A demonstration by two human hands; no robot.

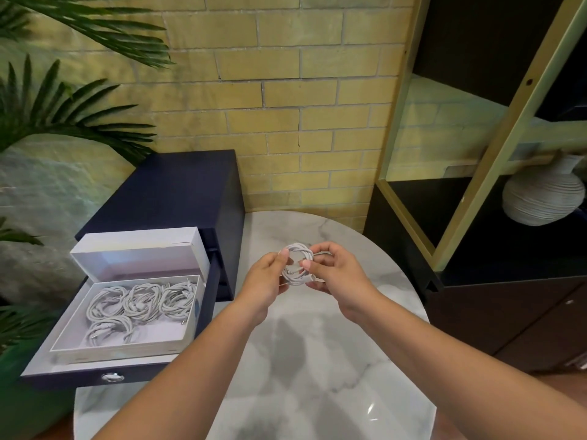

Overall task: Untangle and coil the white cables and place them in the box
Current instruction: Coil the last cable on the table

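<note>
Fingers [283, 258] of the left hand [268, 282] are curled on the near-left edge of a small coil of white cable [298, 249], thumb pressed on top. The right hand [335, 276] pinches the opposite edge. Both are clamped on the coil, none spread. A loose tail seems to stick out by the right fingers; blur, not certain.

The coil is held in the air above the marble worktop [317, 360], right of the box [127, 347] and well apart from it.

Handling, my judgement: light, limp and springy, so the loops will open if released. Grip across the whole bundle, never a single strand; the plug ends are the only stiff parts.

The box sits open in a drawer [79, 377] and holds four coiled cables [139, 303]. Its near-right floor is bare.
</note>
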